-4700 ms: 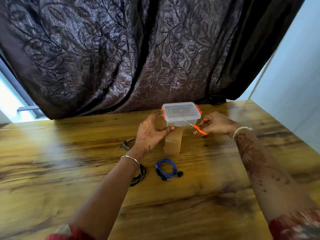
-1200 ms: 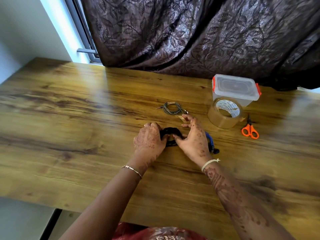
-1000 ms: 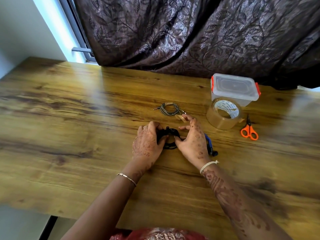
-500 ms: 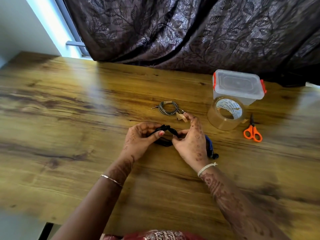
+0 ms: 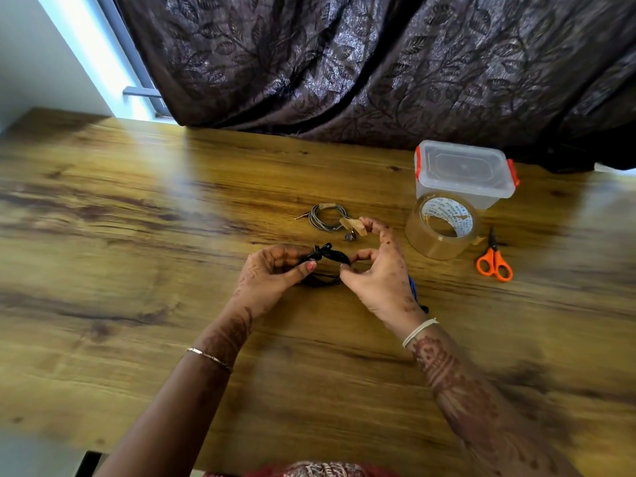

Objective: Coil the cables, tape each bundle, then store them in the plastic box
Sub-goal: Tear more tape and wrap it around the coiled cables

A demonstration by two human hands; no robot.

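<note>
Head view shows the left hand [image 5: 272, 273] and right hand [image 5: 377, 277] both pinching the coiled black cable [image 5: 323, 270] just above the wooden table [image 5: 137, 270], a cut tape strip [image 5: 354, 226] on the right fingertip awaiting wrapping.

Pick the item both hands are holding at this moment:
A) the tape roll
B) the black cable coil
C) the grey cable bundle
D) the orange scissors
B: the left hand and right hand both pinch the black cable coil, while the other three items lie on the table.
</note>
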